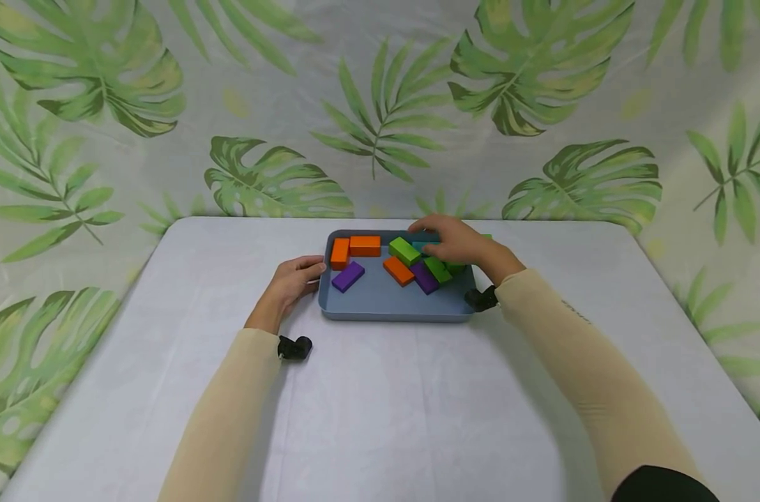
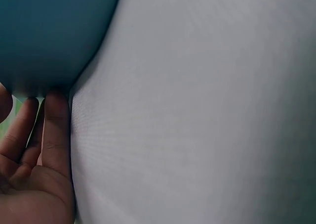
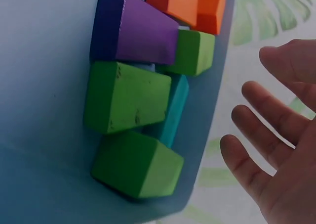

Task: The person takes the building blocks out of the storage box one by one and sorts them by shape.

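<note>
A blue-grey tray [image 1: 386,303] holds several coloured blocks. My left hand [image 1: 289,284] is at its left side, with fairly straight fingers [image 2: 55,135] touching the tray wall. Above the back right of the tray is my right hand [image 1: 457,240], its fingers spread and nothing held in them. Under and beside it lie green blocks [image 3: 127,98], a purple block [image 3: 133,31], an orange block [image 1: 398,270] and a teal block [image 3: 176,110], partly hidden beneath the others. Two orange blocks [image 1: 365,245] and a purple block [image 1: 348,277] sit in the tray's left part.
A white-covered table [image 1: 380,404] carries the tray near its far edge. Behind it hangs a leaf-patterned cloth [image 1: 392,104]. Each wrist wears a small black camera [image 1: 295,348].
</note>
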A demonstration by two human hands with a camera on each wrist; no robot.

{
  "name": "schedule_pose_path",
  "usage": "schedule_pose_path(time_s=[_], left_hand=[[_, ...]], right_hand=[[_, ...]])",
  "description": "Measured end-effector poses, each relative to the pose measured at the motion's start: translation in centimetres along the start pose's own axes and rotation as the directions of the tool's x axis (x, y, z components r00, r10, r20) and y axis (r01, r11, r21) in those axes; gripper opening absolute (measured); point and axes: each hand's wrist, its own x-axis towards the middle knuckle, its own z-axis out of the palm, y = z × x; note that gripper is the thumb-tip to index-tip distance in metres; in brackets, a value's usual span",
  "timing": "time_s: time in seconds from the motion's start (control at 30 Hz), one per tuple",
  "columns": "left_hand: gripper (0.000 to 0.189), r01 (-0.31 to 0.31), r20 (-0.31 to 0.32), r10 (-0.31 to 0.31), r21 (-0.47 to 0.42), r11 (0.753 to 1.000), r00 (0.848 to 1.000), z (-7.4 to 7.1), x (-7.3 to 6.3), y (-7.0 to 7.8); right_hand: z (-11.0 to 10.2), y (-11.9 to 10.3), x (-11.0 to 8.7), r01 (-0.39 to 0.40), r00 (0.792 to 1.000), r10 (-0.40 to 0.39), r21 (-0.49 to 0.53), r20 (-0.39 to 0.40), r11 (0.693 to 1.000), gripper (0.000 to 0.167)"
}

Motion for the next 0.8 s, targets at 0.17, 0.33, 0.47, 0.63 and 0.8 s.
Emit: schedule_pose_path(time_s=[0.17, 0.33, 0.47, 0.63, 0.8], left_hand=[[0.045, -0.01, 0.002, 0.01, -0.005, 1.0, 1.0, 0.0, 0.1, 0.0], [0.045, -0.014, -0.003, 0.014, -0.009, 1.0, 1.0, -0.1, 0.1, 0.0], [0.046, -0.016, 0.0, 0.016, -0.004, 1.0, 1.0, 0.0, 0.1, 0.0], [0.044, -0.011, -0.001, 0.011, -0.005, 1.0, 1.0, 0.1, 0.0, 0.0], [0.044, -0.002, -0.005, 0.002, -0.002, 1.0, 1.0, 0.1, 0.0, -0.1]], right_hand=[[0.3, -0.2, 0.4, -0.012, 1.0, 0.012, -0.029, 0.013, 1.0, 0.045], [0.7, 0.0, 0.9, -0.05, 0.998, 0.051, -0.035, 0.033, 0.998, 0.046], [1.2, 0.3, 1.1, -0.066, 0.997, 0.067, -0.054, 0.026, 0.996, 0.045], [1.9, 0.0, 1.2, 0.013, 0.999, -0.01, -0.078, 0.035, 0.997, 0.044], [2.4, -0.6, 1.5, 0.058, 0.996, -0.051, -0.099, 0.072, 0.993, 0.044]])
